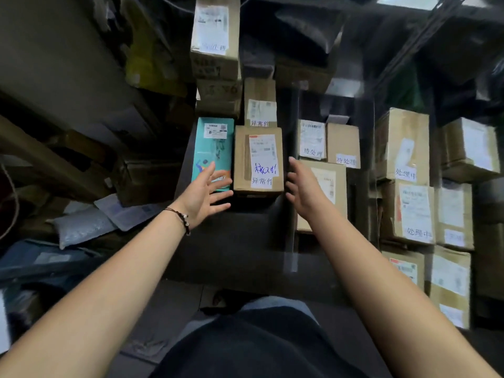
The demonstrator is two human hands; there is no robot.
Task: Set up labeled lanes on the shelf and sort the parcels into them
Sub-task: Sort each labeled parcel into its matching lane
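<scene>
A person is leaning over a dark shelf [245,241] packed with parcels, both bare arms reaching forward.

The left hand [206,193] is hovering with its grip spread, fingers straight and fanned, holding nothing. Its fingertips are lying over the near end of a teal box [214,143].

Just right of the teal box, side by side with it, a brown box [258,159] is lying in the left lane, between the two hands. Its long axis is running away from the person toward the back of the shelf. Its labelled face is pointing at the camera, with a white lane tag at the near end and blue handwriting above it.

It is looking like stiff, taped cardboard: probably light to middling in weight, not slippery, and unlikely to crush under palm pressure. The two long side walls near the front corners are offering the best hold, though the teal box is crowding the left wall.

The right hand [300,186] is hovering just beside the brown box's right wall, its grip also spread and holding nothing.

Further right, tagged boxes [312,140] are filling the other lanes.
</scene>
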